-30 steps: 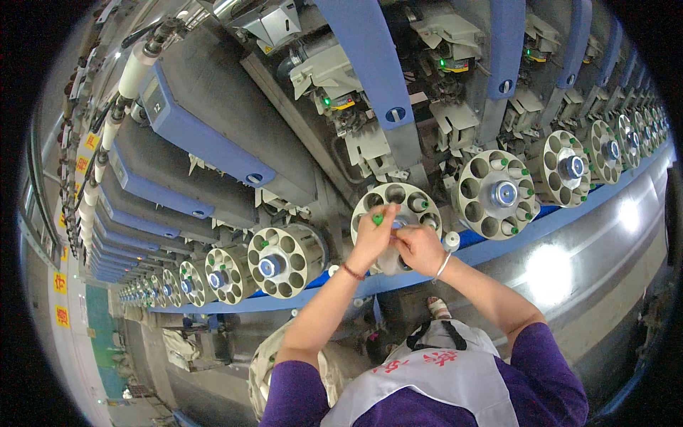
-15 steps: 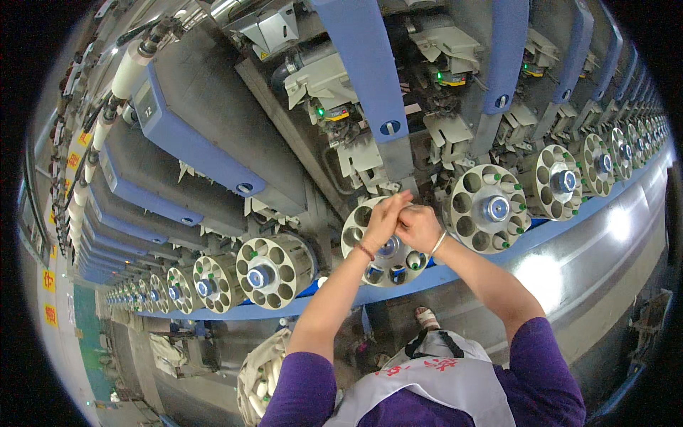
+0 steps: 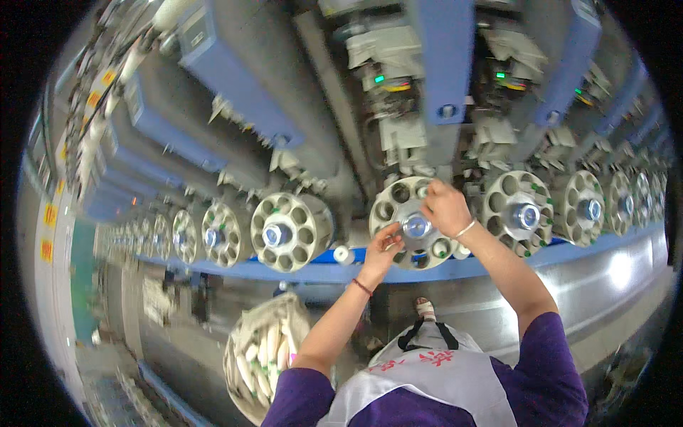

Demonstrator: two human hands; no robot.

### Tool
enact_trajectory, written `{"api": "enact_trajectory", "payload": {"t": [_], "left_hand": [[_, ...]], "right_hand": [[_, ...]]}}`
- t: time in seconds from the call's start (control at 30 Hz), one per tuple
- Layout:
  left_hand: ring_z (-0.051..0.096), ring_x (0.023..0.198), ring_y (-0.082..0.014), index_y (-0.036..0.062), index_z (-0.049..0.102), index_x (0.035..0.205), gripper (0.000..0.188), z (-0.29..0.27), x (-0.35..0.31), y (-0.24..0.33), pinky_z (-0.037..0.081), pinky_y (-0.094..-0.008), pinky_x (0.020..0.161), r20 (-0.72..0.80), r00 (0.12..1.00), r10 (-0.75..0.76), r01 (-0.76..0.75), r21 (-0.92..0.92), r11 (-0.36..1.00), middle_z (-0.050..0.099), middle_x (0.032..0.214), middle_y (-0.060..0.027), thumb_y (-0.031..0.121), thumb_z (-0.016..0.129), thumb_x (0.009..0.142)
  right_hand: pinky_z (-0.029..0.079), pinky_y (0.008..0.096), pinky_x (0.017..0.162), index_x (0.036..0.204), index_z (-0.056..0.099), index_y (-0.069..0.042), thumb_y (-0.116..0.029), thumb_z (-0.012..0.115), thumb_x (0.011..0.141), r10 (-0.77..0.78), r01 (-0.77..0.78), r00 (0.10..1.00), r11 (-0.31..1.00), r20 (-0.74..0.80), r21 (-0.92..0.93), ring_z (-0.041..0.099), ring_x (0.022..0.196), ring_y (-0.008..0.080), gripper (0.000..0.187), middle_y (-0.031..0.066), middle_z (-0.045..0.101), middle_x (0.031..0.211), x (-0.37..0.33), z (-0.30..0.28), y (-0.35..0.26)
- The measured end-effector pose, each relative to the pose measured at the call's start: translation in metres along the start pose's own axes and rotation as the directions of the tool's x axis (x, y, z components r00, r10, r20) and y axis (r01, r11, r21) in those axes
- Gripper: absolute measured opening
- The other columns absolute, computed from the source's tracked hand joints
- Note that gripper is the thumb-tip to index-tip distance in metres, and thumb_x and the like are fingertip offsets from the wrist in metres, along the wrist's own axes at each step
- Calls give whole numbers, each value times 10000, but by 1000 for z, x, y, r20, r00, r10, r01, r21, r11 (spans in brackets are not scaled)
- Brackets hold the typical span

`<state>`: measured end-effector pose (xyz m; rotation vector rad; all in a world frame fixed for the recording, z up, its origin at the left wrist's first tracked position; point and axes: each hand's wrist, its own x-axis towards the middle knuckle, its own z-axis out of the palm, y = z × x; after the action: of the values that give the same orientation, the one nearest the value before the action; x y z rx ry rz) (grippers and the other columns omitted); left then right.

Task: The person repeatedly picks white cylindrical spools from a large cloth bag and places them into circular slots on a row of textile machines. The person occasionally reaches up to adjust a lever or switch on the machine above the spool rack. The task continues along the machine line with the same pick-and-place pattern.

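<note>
In front of me is a round cream bobbin magazine (image 3: 382, 226) with a ring of holes and a blue and silver hub (image 3: 415, 225). My right hand (image 3: 448, 210) is at its upper right side, fingers bent inward and pressed together; anything pinched in them is too small or hidden to make out. At the lower left of the hub is my left hand (image 3: 383, 254), its fingers loosely curled and apart, with nothing visible in them. A green-tipped yarn bobbin (image 3: 441, 249) sits in a lower right hole of the magazine.
Similar magazines (image 3: 290, 231) line a blue rail (image 3: 356, 272) to both sides. Blue and dark machine housings (image 3: 448, 57) rise behind them. A white spool (image 3: 343, 255) is on the rail. Below left, a cloth sack (image 3: 238, 334) holds several white, green-tipped yarn bobbins.
My hands, together above the hub before, have separated: the left lower left, the right at the upper right. The view has shifted, bringing more of the bobbin sack into sight.
</note>
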<state>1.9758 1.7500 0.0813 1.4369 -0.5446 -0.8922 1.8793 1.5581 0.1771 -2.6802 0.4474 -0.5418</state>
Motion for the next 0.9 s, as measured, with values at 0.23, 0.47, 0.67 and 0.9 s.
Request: {"api": "enact_trajectory", "payload": {"t": [0.23, 0.47, 0.67, 0.9], "left_hand": [[600, 1011, -143, 24, 610, 1184, 316, -119, -241, -35, 464, -283, 910, -431, 877, -212, 259, 51, 965, 653, 1109, -66, 124, 645, 887], [638, 891, -220, -17, 634, 1106, 363, -312, -452, -89, 494, -316, 787, -937, 193, -292, 510, -158, 846, 672, 990, -152, 233, 665, 844], [639, 868, -376, -28, 631, 1095, 414, -379, -454, -125, 501, -441, 784, -848, 509, -147, 763, 367, 532, 670, 915, -218, 303, 641, 845], [592, 734, -166, 33, 633, 869, 180, -396, -513, -72, 498, -323, 681, -980, 159, 120, -88, 107, 990, 615, 812, -73, 212, 633, 881]], "right_hand": [[514, 422, 764, 939, 640, -41, -99, 643, 778, -105, 121, 969, 991, -222, 60, 611, 868, 335, 171, 155, 603, 909, 15, 50, -79], [506, 408, 777, 1036, 642, -28, -137, 596, 817, -589, 108, 667, 683, 457, 723, 642, 873, 301, 249, 168, 649, 961, -50, 219, -335], [469, 386, 922, 1150, 575, 6, -85, 572, 776, -743, 722, 390, 613, 544, 321, 595, 1036, 323, 385, 191, 614, 1085, -93, 379, -448], [467, 375, 931, 1121, 579, 4, -218, 693, 685, -563, 670, 24, 622, 826, 404, 575, 1097, 305, 503, 195, 592, 1152, -54, 363, -478]]}}
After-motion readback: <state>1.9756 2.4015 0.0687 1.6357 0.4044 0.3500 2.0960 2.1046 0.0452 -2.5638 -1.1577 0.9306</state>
